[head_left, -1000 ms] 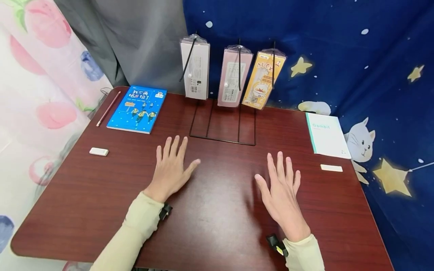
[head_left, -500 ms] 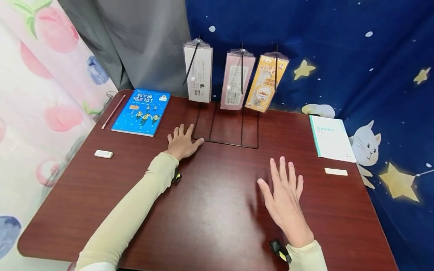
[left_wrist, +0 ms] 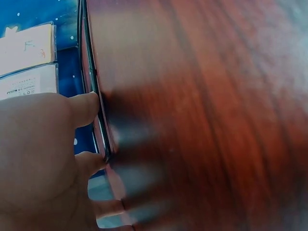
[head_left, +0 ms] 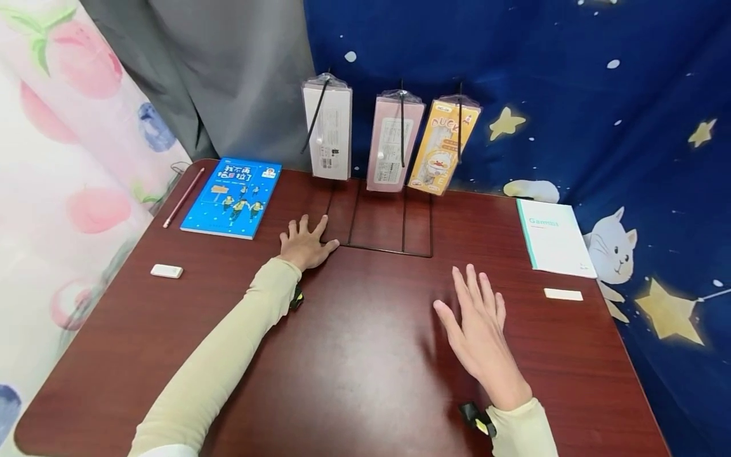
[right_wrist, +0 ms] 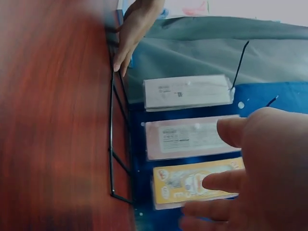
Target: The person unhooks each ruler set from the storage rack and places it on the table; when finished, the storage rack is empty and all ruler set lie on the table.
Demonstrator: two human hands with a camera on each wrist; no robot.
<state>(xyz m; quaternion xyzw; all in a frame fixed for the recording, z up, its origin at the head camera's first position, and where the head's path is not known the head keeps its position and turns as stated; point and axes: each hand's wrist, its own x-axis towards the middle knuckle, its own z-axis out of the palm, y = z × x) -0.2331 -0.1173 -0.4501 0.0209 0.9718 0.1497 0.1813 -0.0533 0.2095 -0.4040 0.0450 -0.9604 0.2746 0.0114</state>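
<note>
A black wire rack (head_left: 388,252) stands at the back of the table. From its hooks hang a white package (head_left: 338,143), a pink package (head_left: 385,149) and a yellow package marked DUCK (head_left: 436,158). My left hand (head_left: 305,246) rests with spread fingers at the front left corner of the rack's base, the thumb tip right at the wire. In the left wrist view, the thumb and forefinger meet the base wire (left_wrist: 91,72). My right hand (head_left: 480,336) hovers over the table to the right, holding nothing, its fingers extended and slightly spread.
Left of the rack lie a blue book (head_left: 231,200), a pencil (head_left: 184,198) and a white eraser (head_left: 167,271). At the right are a white notebook (head_left: 556,241) and another white block (head_left: 563,294). Grey and blue curtains hang behind the dark red table (head_left: 354,381).
My left hand has moved forward from the middle of the table to the rack's front left corner. The right hand stays nearly where it was. The head view has shifted slightly.
</note>
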